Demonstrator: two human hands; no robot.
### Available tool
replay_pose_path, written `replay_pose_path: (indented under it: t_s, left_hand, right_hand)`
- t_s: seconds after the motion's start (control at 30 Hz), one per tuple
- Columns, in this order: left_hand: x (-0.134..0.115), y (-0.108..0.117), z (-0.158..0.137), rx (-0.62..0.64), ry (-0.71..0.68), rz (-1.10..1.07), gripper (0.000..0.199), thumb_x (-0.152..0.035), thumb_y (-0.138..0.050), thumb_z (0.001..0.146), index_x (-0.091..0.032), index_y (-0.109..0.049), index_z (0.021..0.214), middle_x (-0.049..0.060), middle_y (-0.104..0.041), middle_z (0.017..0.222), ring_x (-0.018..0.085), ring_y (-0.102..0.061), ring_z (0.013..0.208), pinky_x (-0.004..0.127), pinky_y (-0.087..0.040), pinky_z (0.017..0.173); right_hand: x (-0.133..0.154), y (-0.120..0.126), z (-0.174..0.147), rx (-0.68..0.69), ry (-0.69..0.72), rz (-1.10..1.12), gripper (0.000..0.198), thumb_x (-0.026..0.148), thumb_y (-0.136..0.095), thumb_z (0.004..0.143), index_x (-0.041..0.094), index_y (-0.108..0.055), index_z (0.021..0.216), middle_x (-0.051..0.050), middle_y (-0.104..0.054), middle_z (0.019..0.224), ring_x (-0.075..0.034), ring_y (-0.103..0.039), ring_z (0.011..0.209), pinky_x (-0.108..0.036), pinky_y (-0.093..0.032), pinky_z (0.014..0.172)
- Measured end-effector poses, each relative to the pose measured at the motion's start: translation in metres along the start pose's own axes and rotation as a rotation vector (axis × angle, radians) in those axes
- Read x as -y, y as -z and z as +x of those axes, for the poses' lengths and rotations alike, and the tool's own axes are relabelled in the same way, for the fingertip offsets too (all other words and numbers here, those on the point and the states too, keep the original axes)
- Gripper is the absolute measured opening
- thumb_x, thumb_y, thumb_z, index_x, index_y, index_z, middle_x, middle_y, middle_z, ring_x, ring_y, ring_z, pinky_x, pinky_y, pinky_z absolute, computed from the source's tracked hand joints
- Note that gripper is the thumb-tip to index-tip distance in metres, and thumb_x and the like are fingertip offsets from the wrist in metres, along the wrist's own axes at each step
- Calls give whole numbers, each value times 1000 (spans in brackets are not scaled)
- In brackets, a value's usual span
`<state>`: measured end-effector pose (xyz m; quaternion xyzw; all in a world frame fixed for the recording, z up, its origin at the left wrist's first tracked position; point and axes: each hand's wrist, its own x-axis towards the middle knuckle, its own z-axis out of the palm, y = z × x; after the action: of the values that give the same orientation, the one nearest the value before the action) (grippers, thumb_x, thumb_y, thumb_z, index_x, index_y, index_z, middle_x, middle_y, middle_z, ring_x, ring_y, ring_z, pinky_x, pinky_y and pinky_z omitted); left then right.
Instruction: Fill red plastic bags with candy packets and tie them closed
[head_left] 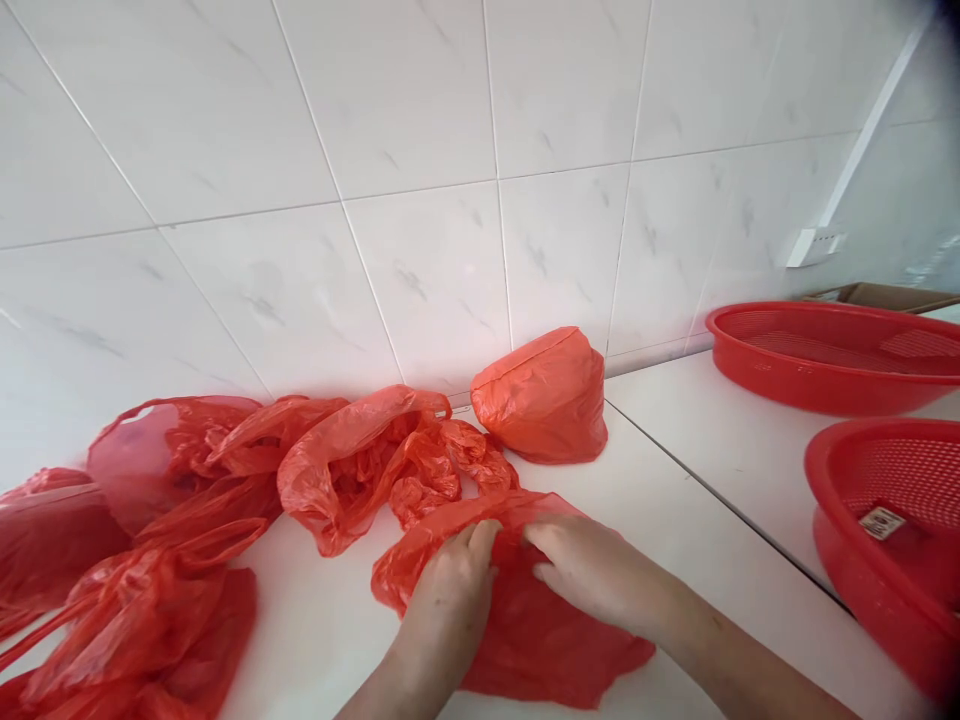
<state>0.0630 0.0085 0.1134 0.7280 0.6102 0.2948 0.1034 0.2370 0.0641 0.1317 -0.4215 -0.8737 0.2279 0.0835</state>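
Bag [536, 635]: on worktop [322, 630], beneath left grip [454, 590] and right grip [596, 570].
Left: pinching its plastic.
Right: curled against it; fingertips partly hidden, can't tell whether grasping.

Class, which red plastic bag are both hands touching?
The bag at bottom centre: left hand and right hand touch it; the rounded bag behind and heaped bags at left lie untouched.
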Motion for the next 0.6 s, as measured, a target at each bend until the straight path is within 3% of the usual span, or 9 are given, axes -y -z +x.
replay_pose_path:
  t_s: [0.1, 0.23, 0.3, 0.37, 0.47, 0.6]
  left_hand:
    - [5, 10, 1, -61, 39, -150, 24, -8, -44, 82, -24, -62, 82, 0, -64, 80, 17, -61, 74, 26, -47, 67]
    - [0, 25, 2, -268, 212, -617, 4, -24, -55, 84, -23, -58, 83, -2, -58, 75, 13, -54, 68, 21, -45, 62]
    - [-3, 30, 2, -268, 236, -802, 7, -29, -59, 83, -22, -57, 83, -3, -55, 75, 11, -51, 67, 19, -44, 61]
    - [-5, 32, 1, -219, 215, -904, 11, -30, -63, 82, -21, -57, 81, -3, -54, 74, 10, -50, 67, 18, -43, 61]
    - [-5, 31, 0, -179, 194, -971, 15, -30, -68, 79, -19, -58, 76, -3, -54, 71, 9, -48, 65, 16, -42, 60]
    - [2, 40, -1, -307, 212, -1032, 14, -28, -72, 76, -18, -61, 76, -2, -54, 72, 9, -48, 64, 16, -42, 59]
  right_hand:
    - [2, -17, 11, -196, 146, 18, 20, 5, -41, 79, 19, -51, 69, 1, -58, 74, -13, -55, 67, -24, -36, 57]
    - [10, -34, 20, -450, 227, 45, 19, 6, -41, 83, 18, -54, 75, -2, -55, 77, -13, -53, 65, -25, -42, 58]
    - [15, -38, 19, -594, 309, 31, 15, 9, -44, 83, 17, -56, 82, -5, -57, 82, -16, -54, 72, -28, -46, 65]
    - [19, -41, 16, -654, 386, 29, 17, 11, -50, 80, 16, -56, 95, -9, -59, 97, -20, -56, 86, -34, -47, 77]
    - [22, -43, 15, -475, 350, 79, 32, 9, -49, 78, 15, -50, 109, -8, -61, 98, -19, -59, 83, -30, -48, 71]
    - [12, -33, 16, -207, 73, -21, 32, 1, -39, 78, 18, -56, 99, -6, -63, 88, -17, -58, 69, -26, -39, 60]
